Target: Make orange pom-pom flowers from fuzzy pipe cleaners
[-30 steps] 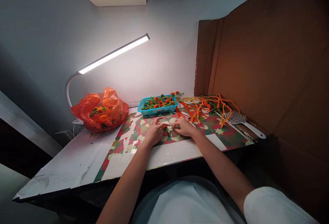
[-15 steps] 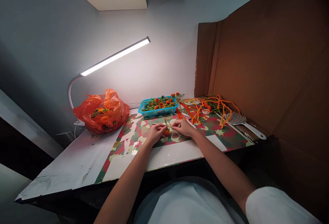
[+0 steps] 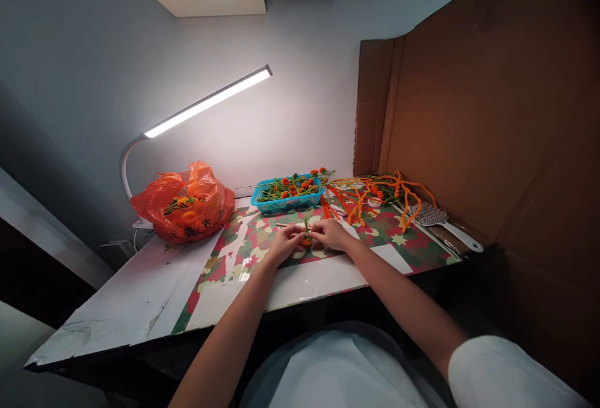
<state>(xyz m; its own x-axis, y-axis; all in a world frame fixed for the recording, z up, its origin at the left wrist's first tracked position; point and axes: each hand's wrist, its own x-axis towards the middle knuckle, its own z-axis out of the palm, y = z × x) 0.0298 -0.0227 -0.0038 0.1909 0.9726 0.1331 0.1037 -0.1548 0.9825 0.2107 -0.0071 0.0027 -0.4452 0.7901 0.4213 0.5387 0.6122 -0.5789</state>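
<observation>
Between my two hands is a small orange flower (image 3: 306,242) with a green stem, its orange head low and its stem pointing up and away from me. My left hand (image 3: 285,243) has its thumb and fingers closed on the flower from the left. From the right, my right hand (image 3: 330,235) pinches at it near the base of the stem, and the fingertips of both hands nearly meet. The fingers hide part of the flower. A thin stick (image 3: 284,225) lies just beyond my left hand.
Behind my hands stands a blue basket (image 3: 287,207) of orange flowers with green stems. A red plastic bag (image 3: 210,208) with more flowers sits left, under a lit lamp (image 3: 206,105). Orange fuzzy strands (image 3: 359,208) and a hairbrush (image 3: 450,227) lie right, beside a cardboard wall (image 3: 469,114).
My right hand has shifted slightly left, closing in on the flower. The stem now stands straighter between my hands, and the orange head is more covered by fingers.
</observation>
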